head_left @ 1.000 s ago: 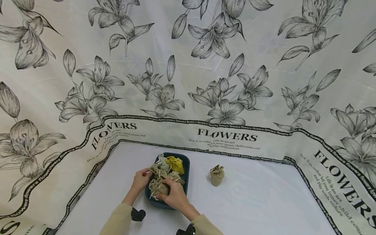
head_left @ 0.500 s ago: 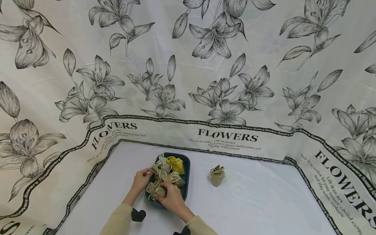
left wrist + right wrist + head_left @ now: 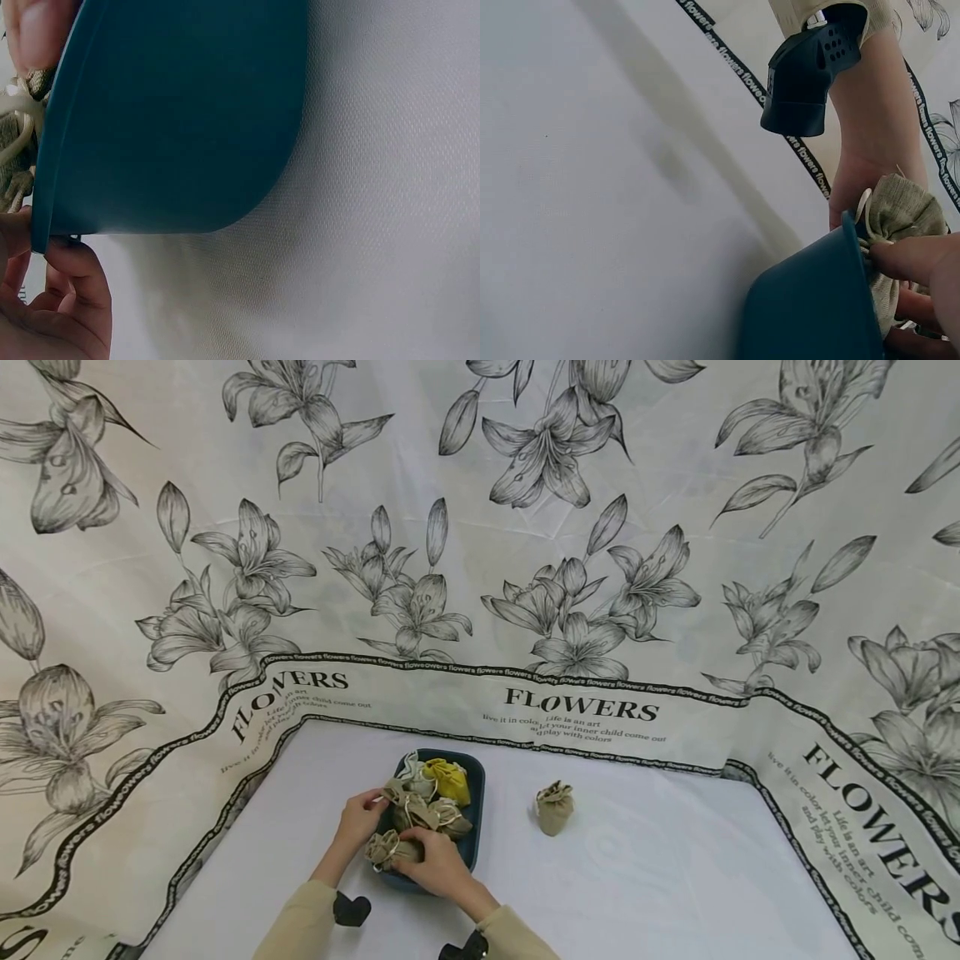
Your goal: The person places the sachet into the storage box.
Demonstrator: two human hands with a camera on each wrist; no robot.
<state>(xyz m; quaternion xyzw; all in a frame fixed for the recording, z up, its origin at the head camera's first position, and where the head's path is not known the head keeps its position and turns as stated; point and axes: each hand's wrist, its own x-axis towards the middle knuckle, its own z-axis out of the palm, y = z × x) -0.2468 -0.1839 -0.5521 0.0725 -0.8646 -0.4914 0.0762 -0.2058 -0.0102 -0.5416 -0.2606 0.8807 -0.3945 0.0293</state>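
A blue plastic tub (image 3: 481, 810) holds several drawstring pouches. My left hand (image 3: 362, 817) pinches the tub's left rim; the left wrist view shows that hand (image 3: 64, 300) with its fingers on both sides of the rim. My right hand (image 3: 441, 862) grips a beige drawstring pouch (image 3: 384, 850) at the tub's near end. In the right wrist view, the gathered neck of this pouch (image 3: 904, 206) leans over the tub's rim (image 3: 859, 262), with fingers around its body. Other beige pouches (image 3: 411, 810), a yellow pouch (image 3: 448, 781) and a pale pouch (image 3: 415, 775) lie farther back.
One beige pouch (image 3: 554, 810) stands upright on the white tabletop (image 3: 660, 860), right of the tub. A flower-printed curtain (image 3: 555, 568) encloses the table's back and sides. A black wrist mount (image 3: 352, 908) sits on the left sleeve.
My right hand has shifted the near beige pouch leftward, and its neck has turned toward the tub's left rim. My left hand keeps its place on the rim.
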